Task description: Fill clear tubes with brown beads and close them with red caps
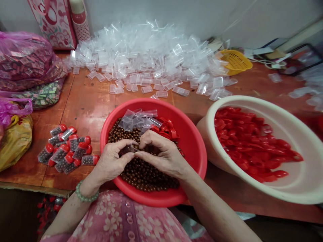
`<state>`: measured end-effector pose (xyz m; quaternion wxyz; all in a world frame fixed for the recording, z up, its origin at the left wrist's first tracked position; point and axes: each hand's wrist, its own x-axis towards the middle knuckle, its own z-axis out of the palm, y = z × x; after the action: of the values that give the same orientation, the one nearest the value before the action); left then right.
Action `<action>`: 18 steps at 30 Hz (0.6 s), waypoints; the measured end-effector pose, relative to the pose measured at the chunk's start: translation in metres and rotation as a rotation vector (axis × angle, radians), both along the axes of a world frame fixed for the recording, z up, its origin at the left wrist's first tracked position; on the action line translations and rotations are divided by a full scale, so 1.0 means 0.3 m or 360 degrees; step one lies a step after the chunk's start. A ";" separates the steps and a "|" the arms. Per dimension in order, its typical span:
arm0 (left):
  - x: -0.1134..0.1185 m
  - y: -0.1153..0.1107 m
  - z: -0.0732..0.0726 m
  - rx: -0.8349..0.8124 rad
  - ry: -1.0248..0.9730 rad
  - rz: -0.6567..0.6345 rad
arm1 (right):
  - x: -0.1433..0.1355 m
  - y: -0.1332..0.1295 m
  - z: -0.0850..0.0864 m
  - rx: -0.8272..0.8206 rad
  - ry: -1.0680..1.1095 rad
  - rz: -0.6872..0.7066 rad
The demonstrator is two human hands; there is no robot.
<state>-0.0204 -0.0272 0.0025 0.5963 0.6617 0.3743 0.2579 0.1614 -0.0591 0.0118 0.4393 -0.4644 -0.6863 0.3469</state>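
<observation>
Over the red basin [202,158], my left hand [108,163] pinches a small clear plastic tube [128,149] between thumb and fingers. My right hand [165,156] meets the tube's right end, its thumb and fingertips curled in. What lies between those fingertips is hidden. Below both hands, loose brown beads [148,176] fill much of the basin. More clear tubes [127,121] lie on the beads at the back, beside several red plastic caps [169,127].
Bead-filled tubes with red caps [60,153] lie in a pile at left. A cream basin [300,161] of red caps [247,144] stands at right. Loose clear tubes [151,57] are heaped along the wall, by a yellow basket [237,62]. Plastic bags [25,64] sit far left.
</observation>
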 end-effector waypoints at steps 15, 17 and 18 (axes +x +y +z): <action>-0.014 0.012 0.057 -0.0471 -0.0433 -0.0129 | 0.149 -0.041 0.036 -0.0470 -0.0400 -0.0114; -0.020 -0.004 0.078 -0.0426 -0.0473 -0.0212 | 0.207 -0.051 0.049 -0.0480 -0.0578 -0.0252; -0.023 -0.011 0.086 -0.0379 -0.0470 -0.0234 | 0.234 -0.057 0.053 -0.0487 -0.0672 -0.0336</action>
<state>-0.0272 -0.0303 0.0285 0.7359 0.5672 0.2612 0.2617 0.2316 -0.0763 0.0277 0.2452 -0.6561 -0.6502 0.2944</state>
